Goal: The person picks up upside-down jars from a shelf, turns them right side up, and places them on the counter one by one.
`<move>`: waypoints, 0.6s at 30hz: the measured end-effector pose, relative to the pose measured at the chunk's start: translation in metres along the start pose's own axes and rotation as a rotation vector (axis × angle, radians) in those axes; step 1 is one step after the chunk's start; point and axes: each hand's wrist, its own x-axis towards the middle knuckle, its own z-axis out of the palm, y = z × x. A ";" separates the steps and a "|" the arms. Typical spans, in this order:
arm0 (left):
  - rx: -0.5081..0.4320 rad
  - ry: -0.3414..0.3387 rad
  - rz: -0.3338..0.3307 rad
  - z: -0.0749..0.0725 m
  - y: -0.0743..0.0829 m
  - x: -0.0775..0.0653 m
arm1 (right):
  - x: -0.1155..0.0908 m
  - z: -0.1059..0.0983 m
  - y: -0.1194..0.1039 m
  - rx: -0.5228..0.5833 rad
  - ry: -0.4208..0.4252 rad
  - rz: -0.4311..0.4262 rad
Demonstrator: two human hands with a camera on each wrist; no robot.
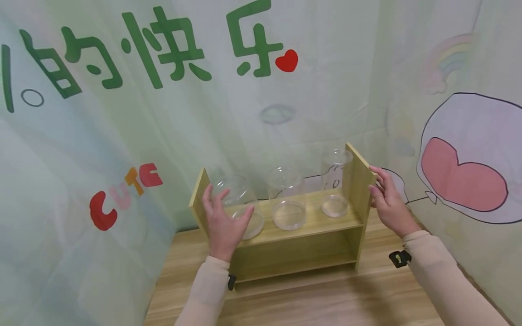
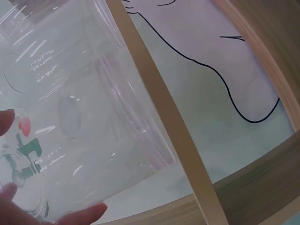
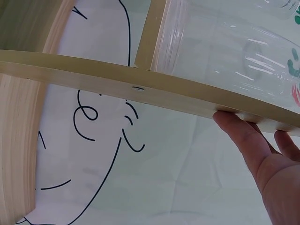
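A small light-wood rack (image 1: pixel 299 237) with two side panels bears three clear, empty-looking jars on its upper board. The left jar (image 1: pixel 256 222) is wide, the middle jar (image 1: pixel 287 199) narrower, and the right jar (image 1: pixel 336 174) tall and slim. My left hand (image 1: pixel 225 228) is at the left jar, thumb and fingers spread around its near side. In the left wrist view, its fingertips (image 2: pixel 86 214) overlap that jar's outline. On the rack's far right, my right hand (image 1: pixel 387 199) touches the outer face of the right side panel (image 3: pixel 187 101) with its fingertips.
The rack stands on a wood-grain tabletop (image 1: pixel 191 271). Below the jars is a lower board (image 1: pixel 293 269). A printed curtain (image 1: pixel 326 104) with green characters and cartoon shapes hangs close behind the rack and at both sides.
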 end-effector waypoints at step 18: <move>-0.175 -0.015 -0.066 -0.025 0.027 -0.013 | 0.000 0.000 -0.004 0.009 0.004 -0.009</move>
